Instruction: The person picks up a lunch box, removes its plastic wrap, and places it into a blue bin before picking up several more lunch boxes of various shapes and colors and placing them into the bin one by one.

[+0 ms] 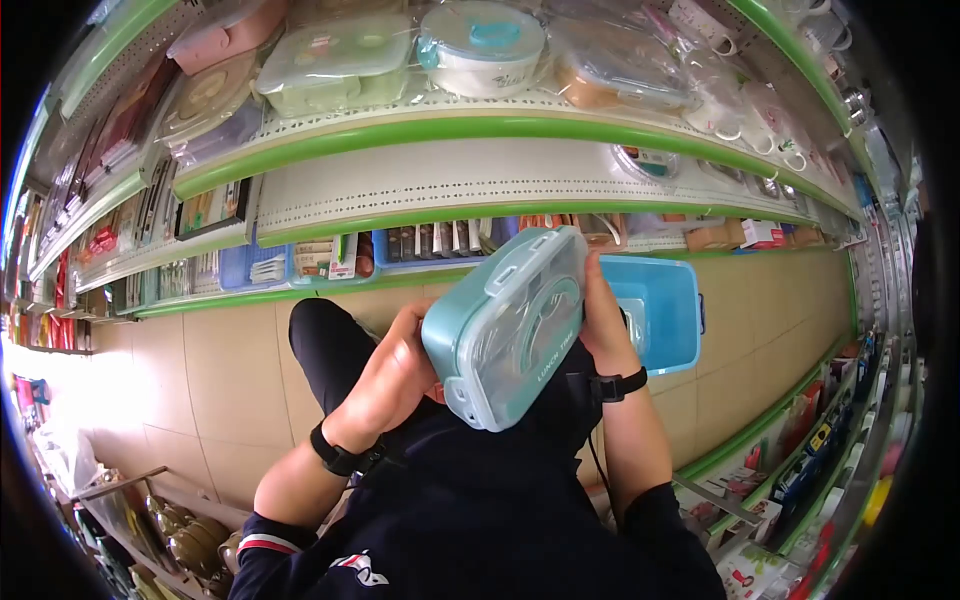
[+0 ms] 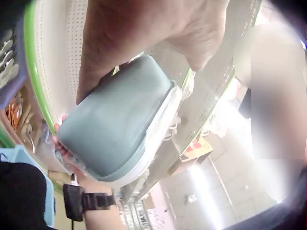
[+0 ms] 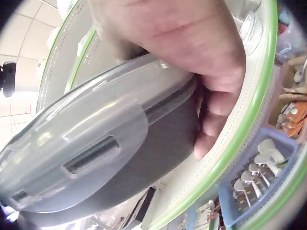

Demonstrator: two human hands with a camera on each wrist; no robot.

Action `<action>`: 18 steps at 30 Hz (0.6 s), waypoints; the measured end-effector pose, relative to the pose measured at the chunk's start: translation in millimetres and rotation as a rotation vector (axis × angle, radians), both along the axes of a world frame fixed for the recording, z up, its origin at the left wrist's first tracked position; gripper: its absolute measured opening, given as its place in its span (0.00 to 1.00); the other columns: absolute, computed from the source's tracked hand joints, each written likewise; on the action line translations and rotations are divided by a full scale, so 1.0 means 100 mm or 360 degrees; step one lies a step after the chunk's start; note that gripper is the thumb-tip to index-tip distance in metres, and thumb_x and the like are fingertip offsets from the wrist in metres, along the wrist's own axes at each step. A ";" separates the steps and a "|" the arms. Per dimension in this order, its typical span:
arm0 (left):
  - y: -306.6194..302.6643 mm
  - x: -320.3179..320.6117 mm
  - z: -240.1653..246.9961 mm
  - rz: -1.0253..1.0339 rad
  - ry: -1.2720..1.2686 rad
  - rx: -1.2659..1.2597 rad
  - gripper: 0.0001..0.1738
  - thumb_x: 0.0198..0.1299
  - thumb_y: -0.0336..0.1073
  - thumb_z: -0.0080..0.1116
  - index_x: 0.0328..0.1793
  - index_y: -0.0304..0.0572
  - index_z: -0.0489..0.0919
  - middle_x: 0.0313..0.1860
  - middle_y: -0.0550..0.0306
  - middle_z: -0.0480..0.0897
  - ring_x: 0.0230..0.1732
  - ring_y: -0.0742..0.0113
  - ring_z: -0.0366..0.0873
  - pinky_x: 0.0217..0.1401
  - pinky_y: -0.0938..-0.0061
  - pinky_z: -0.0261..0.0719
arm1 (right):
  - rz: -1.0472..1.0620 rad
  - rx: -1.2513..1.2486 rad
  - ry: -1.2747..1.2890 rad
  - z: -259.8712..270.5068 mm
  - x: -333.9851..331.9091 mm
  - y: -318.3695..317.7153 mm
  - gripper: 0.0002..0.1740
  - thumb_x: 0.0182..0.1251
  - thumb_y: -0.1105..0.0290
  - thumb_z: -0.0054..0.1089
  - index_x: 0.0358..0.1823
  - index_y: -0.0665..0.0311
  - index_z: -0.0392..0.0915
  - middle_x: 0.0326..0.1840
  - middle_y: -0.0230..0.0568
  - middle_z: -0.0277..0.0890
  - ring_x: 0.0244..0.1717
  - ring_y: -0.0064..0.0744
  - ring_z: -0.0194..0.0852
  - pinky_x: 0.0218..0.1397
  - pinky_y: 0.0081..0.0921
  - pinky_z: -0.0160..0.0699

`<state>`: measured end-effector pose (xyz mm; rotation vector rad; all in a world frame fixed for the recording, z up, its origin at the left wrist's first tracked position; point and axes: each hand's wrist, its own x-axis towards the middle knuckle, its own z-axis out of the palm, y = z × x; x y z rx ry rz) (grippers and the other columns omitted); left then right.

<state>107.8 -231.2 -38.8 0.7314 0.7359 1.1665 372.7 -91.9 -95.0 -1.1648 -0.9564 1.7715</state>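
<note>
A teal lunch box (image 1: 520, 325) with a clear clip-on lid is tilted up in front of the chest, lettering on its lid. My left hand (image 1: 388, 380) grips its left end, partly behind the box. At the opposite end, my right hand (image 1: 606, 312) holds on, thumb along the lid side. In the right wrist view, the fingers (image 3: 218, 103) curl round the end of the box. The left wrist view shows the box's smooth teal underside (image 2: 117, 115) beneath the left hand.
A blue basket (image 1: 680, 320) stands on the tiled floor at the right. Ahead, a green-edged shelf (image 1: 500, 127) carries more wrapped boxes and a white pot (image 1: 482, 50). Lower bins (image 1: 430, 245) hold utensils. More racks stand behind on both sides.
</note>
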 end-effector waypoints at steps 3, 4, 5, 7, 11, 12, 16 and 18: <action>0.07 0.04 0.01 0.0053 -0.0083 -0.0121 0.52 0.65 0.65 0.63 0.78 0.31 0.55 0.61 0.46 0.73 0.50 0.62 0.82 0.40 0.70 0.86 | 0.0078 0.0119 -0.0258 0.07 0.09 0.12 0.45 0.74 0.31 0.50 0.64 0.72 0.77 0.59 0.40 0.79 0.59 0.29 0.74 0.62 0.27 0.74; 0.09 0.02 0.04 -0.0032 0.0131 -0.0146 0.51 0.65 0.62 0.64 0.78 0.30 0.55 0.60 0.45 0.74 0.50 0.62 0.82 0.39 0.70 0.87 | 0.0097 0.0187 -0.0390 0.11 0.12 0.17 0.44 0.74 0.32 0.50 0.62 0.73 0.78 0.57 0.39 0.79 0.57 0.28 0.74 0.61 0.26 0.73; 0.13 -0.01 0.08 -0.0114 0.0346 -0.0171 0.50 0.66 0.58 0.65 0.78 0.30 0.55 0.59 0.44 0.74 0.49 0.61 0.83 0.39 0.70 0.88 | 0.0117 0.0254 -0.0524 0.15 0.14 0.21 0.44 0.74 0.32 0.50 0.59 0.73 0.80 0.55 0.39 0.80 0.56 0.28 0.75 0.60 0.26 0.73; 0.17 -0.01 0.10 -0.0163 0.0519 -0.0241 0.48 0.64 0.51 0.68 0.77 0.28 0.55 0.58 0.41 0.76 0.49 0.59 0.84 0.39 0.67 0.90 | 0.0216 0.0441 -0.0663 0.25 0.18 0.29 0.43 0.74 0.33 0.52 0.56 0.74 0.81 0.50 0.38 0.81 0.52 0.27 0.75 0.57 0.25 0.73; 0.21 0.00 0.21 -0.0264 0.0902 -0.0263 0.50 0.59 0.49 0.73 0.76 0.23 0.59 0.60 0.38 0.77 0.55 0.57 0.81 0.51 0.66 0.84 | 0.0290 0.0638 -0.0779 0.51 0.12 0.25 0.41 0.73 0.33 0.54 0.52 0.73 0.81 0.44 0.37 0.82 0.48 0.27 0.75 0.55 0.26 0.72; 0.20 0.01 0.25 -0.0290 0.0980 -0.0262 0.51 0.58 0.50 0.74 0.75 0.22 0.60 0.62 0.38 0.77 0.61 0.56 0.78 0.61 0.66 0.77 | 0.0326 0.0671 -0.0827 0.51 0.13 0.26 0.41 0.73 0.34 0.55 0.52 0.73 0.81 0.44 0.38 0.82 0.48 0.27 0.75 0.55 0.26 0.73; 0.19 0.07 0.33 -0.0353 0.1158 -0.0274 0.53 0.55 0.52 0.75 0.75 0.20 0.62 0.64 0.34 0.77 0.67 0.54 0.76 0.71 0.66 0.72 | 0.0389 0.0784 -0.0897 0.55 0.16 0.26 0.40 0.72 0.34 0.56 0.53 0.73 0.81 0.43 0.40 0.82 0.48 0.29 0.76 0.54 0.28 0.73; 0.21 0.08 0.38 -0.0389 0.1211 -0.0300 0.54 0.55 0.52 0.75 0.75 0.20 0.62 0.63 0.34 0.78 0.66 0.53 0.76 0.71 0.66 0.72 | 0.0387 0.0831 -0.0892 0.56 0.16 0.25 0.40 0.72 0.34 0.56 0.53 0.73 0.81 0.43 0.41 0.82 0.48 0.30 0.76 0.54 0.28 0.74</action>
